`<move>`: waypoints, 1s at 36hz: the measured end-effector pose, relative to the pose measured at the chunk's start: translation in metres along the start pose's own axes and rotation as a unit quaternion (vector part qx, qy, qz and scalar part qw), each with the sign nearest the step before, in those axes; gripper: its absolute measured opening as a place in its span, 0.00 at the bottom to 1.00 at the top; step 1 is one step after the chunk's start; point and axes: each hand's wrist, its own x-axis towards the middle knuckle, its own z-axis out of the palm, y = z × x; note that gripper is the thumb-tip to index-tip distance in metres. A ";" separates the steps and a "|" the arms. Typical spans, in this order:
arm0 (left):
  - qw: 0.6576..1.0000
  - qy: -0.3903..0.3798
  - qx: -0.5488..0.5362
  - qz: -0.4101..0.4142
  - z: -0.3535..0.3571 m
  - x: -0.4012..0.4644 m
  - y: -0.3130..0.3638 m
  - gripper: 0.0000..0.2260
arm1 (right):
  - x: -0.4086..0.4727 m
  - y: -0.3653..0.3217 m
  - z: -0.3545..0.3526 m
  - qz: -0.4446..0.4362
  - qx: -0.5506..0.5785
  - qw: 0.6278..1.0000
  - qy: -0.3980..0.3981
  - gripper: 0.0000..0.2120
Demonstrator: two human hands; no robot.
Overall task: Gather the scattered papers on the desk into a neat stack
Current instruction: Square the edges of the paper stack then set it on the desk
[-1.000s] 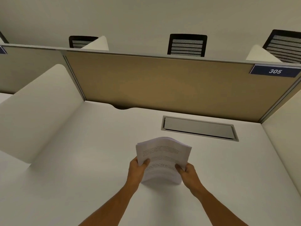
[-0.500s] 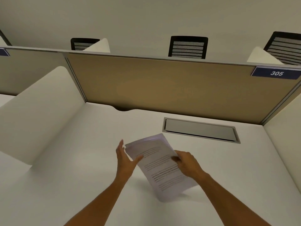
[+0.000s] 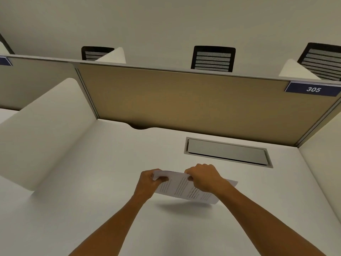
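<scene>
Both hands, left hand [image 3: 147, 183] and right hand [image 3: 204, 177], are pinching the papers [image 3: 181, 187] above the white bench [image 3: 92, 182], fingers closed around them, tan partition [image 3: 184, 100] standing behind.

We count one stack of papers [image 3: 186, 188]; how many sheets it holds we cannot tell. We see two hands on it, one left hand [image 3: 147, 183] and one right hand [image 3: 204, 177]. There is one white desk [image 3: 92, 191] with one grey hatch [image 3: 227, 152] set into it. We count three black mesh chair backs: one [image 3: 95, 53], two [image 3: 213, 59], three [image 3: 322, 60]. We count one blue label reading 305 [image 3: 312, 89], and part of a second blue label [image 3: 4, 61] at the far left edge.
</scene>
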 end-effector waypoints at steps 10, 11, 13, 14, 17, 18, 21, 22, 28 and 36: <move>0.992 0.045 -0.062 -0.101 -0.009 -0.014 -0.028 0.09 | -0.036 0.062 0.023 0.062 0.162 0.985 -0.025 0.12; 0.990 0.049 -0.069 -0.114 -0.010 -0.015 -0.031 0.08 | -0.041 0.070 0.028 0.076 0.182 0.980 -0.027 0.11; 0.987 0.053 -0.078 -0.133 -0.012 -0.018 -0.038 0.07 | -0.050 0.084 0.037 0.108 0.233 0.966 -0.028 0.09; 0.985 0.055 -0.080 -0.139 -0.013 -0.020 -0.040 0.07 | -0.054 0.088 0.043 0.124 0.264 0.956 -0.022 0.07; 0.982 0.056 -0.086 -0.158 -0.013 -0.023 -0.048 0.06 | -0.065 0.090 0.055 0.152 0.413 0.898 0.015 0.03; 0.981 0.055 -0.091 -0.165 -0.013 -0.025 -0.051 0.06 | -0.068 0.087 0.057 0.155 0.467 0.870 0.026 0.04; 0.976 0.055 -0.114 -0.179 -0.012 -0.027 -0.055 0.07 | -0.074 0.075 0.064 0.163 0.561 0.811 0.034 0.07; 0.975 0.055 -0.121 -0.180 -0.011 -0.027 -0.056 0.07 | -0.074 0.070 0.067 0.165 0.574 0.801 0.034 0.08; 0.970 0.040 -0.142 -0.194 -0.009 -0.029 -0.065 0.08 | -0.068 0.048 0.084 0.182 0.630 0.753 0.056 0.10; 0.972 0.037 -0.137 -0.187 -0.010 -0.022 -0.059 0.07 | -0.060 0.041 0.079 0.197 0.634 0.738 0.117 0.11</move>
